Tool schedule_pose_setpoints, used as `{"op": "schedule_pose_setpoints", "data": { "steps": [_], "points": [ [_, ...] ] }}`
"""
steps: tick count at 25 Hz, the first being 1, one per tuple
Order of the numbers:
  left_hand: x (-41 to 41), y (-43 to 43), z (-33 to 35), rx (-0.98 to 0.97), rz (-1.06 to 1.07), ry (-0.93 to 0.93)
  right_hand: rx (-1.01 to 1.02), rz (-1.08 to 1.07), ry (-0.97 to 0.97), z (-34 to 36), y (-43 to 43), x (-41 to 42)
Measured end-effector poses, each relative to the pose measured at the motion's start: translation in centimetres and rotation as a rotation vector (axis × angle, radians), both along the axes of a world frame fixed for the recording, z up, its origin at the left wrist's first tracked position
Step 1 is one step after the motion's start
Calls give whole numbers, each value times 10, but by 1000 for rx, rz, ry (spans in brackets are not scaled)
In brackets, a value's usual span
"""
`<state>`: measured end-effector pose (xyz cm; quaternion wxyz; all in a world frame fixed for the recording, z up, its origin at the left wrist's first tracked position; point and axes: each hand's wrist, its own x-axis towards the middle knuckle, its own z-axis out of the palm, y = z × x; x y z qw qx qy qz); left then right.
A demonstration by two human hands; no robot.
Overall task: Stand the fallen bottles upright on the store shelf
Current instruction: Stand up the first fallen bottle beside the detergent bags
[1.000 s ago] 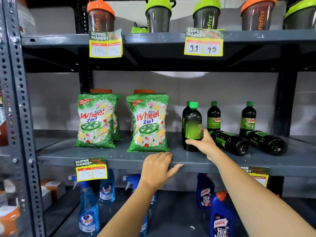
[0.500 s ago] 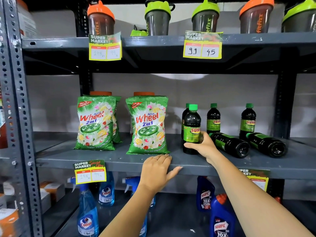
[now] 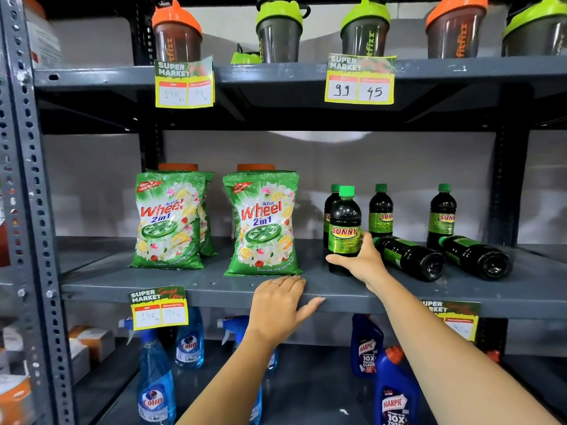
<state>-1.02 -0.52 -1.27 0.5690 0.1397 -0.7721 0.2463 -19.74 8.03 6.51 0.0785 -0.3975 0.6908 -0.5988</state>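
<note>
A grey metal store shelf (image 3: 214, 286) in a shop carries the goods, with a pale wall behind it. The right hand (image 3: 362, 259) is wrapped around the lower part of an upright Sunny bottle (image 3: 344, 231) near the front of the shelf, thumb across its near side and fingers behind. The left hand (image 3: 280, 305) lies flat and spread on the shelf's front lip, holding nothing, seemingly as a brace. Just right of the held bottle, a first fallen bottle (image 3: 409, 257) lies on its side, base toward the camera; its capped end sits almost against the right hand. A second fallen bottle (image 3: 477, 256) lies further right in the same way. Three more bottles stand at the back: one (image 3: 329, 210) behind the held one, another (image 3: 381, 210) to its right, and the furthest right (image 3: 441, 213). To the left stand two packs of detergent (image 3: 264, 225). The risk, as I judge it, is in letting go: the hand is crowded by the lying bottle, so pulling away carelessly could nudge it into a roll toward the open front edge, or tip the standing bottle back over.
</note>
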Motion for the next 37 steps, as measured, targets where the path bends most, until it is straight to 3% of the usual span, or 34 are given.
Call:
{"op": "schedule_pose_setpoints", "data": {
  "steps": [24,30,32,35,37],
  "points": [
    [-1,1,2,-13,0,-9,28,111,115,8,57,34],
    [4,8,5,120,27,-110,116,170,100,8,63,39],
    [7,12,7,161,18,-126,-16,83,70,23,74,34],
    [10,29,4,130,47,-70,-407,-253,165,59,100,8],
    [2,56,0,18,11,-33,-390,-357,240,73,112,-21]
  ]
}}
